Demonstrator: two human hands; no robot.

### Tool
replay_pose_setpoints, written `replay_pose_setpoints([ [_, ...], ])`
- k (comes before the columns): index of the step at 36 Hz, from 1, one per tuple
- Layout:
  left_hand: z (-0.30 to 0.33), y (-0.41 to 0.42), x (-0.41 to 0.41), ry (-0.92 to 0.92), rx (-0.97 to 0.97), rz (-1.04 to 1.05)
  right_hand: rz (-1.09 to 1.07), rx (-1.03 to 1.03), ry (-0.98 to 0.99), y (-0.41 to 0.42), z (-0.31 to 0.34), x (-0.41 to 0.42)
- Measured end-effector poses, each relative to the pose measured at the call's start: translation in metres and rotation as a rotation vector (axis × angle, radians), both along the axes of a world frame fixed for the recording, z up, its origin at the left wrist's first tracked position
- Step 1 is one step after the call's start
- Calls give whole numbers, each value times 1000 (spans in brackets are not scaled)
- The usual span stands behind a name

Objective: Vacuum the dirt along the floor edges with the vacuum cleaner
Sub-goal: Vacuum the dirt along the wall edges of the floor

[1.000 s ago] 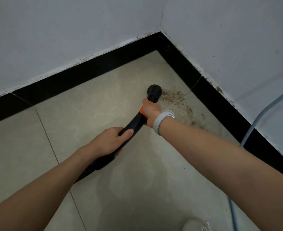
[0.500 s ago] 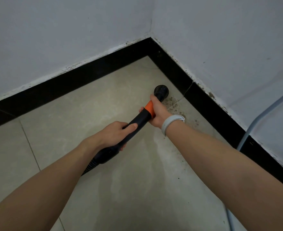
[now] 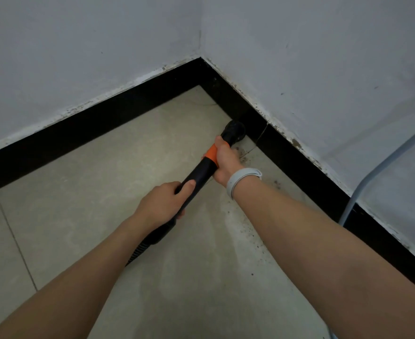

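I hold a black vacuum cleaner tube (image 3: pixel 199 176) with an orange band in both hands. My right hand (image 3: pixel 226 160), with a grey wristband, grips it near the band, close to the round black nozzle (image 3: pixel 234 132). My left hand (image 3: pixel 163 204) grips the tube lower down, above the ribbed hose (image 3: pixel 138 253). The nozzle presses against the floor right at the black baseboard (image 3: pixel 287 152) on the right wall. Brown dirt specks (image 3: pixel 244 154) lie on the tile just behind the nozzle and further along that edge.
Two white walls meet in a corner (image 3: pixel 200 55), both with black baseboards. A pale blue-grey pipe (image 3: pixel 363 182) runs down the right wall to the floor. The beige tiled floor (image 3: pixel 103 179) spreads left of the tube.
The nozzle has moved from the tile out to the right baseboard, over the dirt patch. Much of the brown dirt seen before is gone. Both hands kept their grip.
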State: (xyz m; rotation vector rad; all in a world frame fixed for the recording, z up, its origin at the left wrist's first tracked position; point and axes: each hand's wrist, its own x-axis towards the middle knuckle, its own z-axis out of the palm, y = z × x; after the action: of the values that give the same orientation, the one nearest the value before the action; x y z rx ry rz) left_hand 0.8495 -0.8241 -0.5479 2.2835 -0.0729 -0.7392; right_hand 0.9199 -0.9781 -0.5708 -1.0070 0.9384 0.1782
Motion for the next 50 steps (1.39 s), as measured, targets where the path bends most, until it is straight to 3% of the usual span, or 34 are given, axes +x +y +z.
replay_pose_setpoints([
  [4,-8,6,-17,-273,248,-11,-32,-61,-4,8,0,2],
  [7,-11,7,-23,-375,315,-59,-35,-94,-21,8,-4,-2],
  [20,-16,16,-19,-226,124,-69,-17,6,-130,7,6,-39],
  [38,-1,53,-48,-294,284,-147,42,85,-49,36,12,-72],
  [50,4,94,-76,-308,380,-167,25,260,14,72,16,-99],
])
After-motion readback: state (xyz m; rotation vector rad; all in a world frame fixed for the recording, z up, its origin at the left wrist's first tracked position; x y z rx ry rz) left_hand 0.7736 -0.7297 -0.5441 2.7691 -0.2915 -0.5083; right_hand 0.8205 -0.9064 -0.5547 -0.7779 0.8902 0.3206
